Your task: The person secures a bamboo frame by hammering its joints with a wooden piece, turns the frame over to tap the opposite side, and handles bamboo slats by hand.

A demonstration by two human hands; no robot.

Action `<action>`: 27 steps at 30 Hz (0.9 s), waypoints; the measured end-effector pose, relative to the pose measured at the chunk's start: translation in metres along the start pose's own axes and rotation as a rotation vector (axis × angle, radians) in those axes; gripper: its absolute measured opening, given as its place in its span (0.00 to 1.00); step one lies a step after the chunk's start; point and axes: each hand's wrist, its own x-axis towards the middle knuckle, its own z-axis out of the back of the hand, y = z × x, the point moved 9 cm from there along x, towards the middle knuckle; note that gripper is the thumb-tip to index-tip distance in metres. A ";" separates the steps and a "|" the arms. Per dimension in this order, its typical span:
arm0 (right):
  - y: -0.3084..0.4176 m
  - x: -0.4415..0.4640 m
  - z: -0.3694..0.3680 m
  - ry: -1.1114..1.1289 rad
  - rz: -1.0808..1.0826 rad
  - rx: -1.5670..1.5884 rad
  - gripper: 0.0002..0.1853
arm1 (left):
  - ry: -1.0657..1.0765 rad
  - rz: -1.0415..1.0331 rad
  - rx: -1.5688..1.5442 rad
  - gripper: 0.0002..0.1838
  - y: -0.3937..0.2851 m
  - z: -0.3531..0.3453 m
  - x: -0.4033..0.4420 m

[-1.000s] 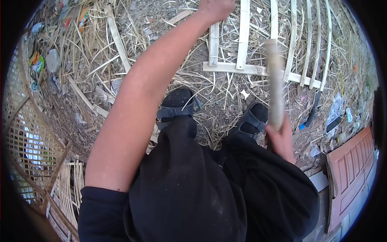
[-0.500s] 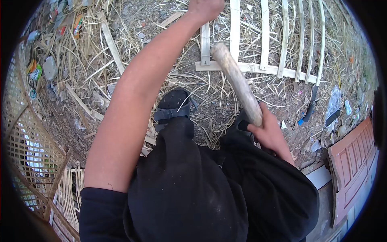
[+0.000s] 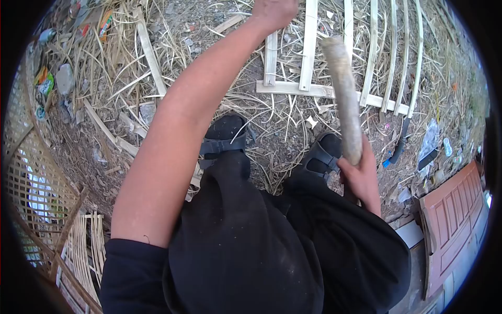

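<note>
My right hand (image 3: 362, 175) is wrapped round the lower end of a thick, rough wooden stick (image 3: 343, 97). The stick points away from me, its far end over a frame of pale, flat wooden slats (image 3: 309, 47). A crosspiece (image 3: 295, 88) joins the slats' near ends and lies on the ground. At the top edge of the view is my left hand (image 3: 276, 11), above the leftmost slat (image 3: 270, 60). Its fingers are cut off by the edge, so I cannot see whether they hold anything.
My sandalled feet (image 3: 226, 137) stand before the frame. Loose strips and litter cover the ground. A dark-handled tool (image 3: 400, 144) lies right of the slats. Woven lattice (image 3: 39, 188) stands at left, a reddish panelled board (image 3: 452, 225) at right.
The stick's far end has swung to the right and the stick is now more in line with my view. My right hand has shifted slightly right; my left hand has moved a little right.
</note>
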 end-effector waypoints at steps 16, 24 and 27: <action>0.014 0.011 0.009 -0.155 0.406 -0.218 0.29 | -0.035 0.016 -0.073 0.28 0.000 0.007 0.001; -0.004 -0.003 0.021 -0.169 0.345 -0.406 0.26 | -0.014 0.031 -0.050 0.28 -0.019 0.016 -0.006; -0.010 -0.008 0.018 -0.166 0.350 -0.361 0.27 | 0.015 0.064 -0.035 0.29 -0.021 0.014 -0.015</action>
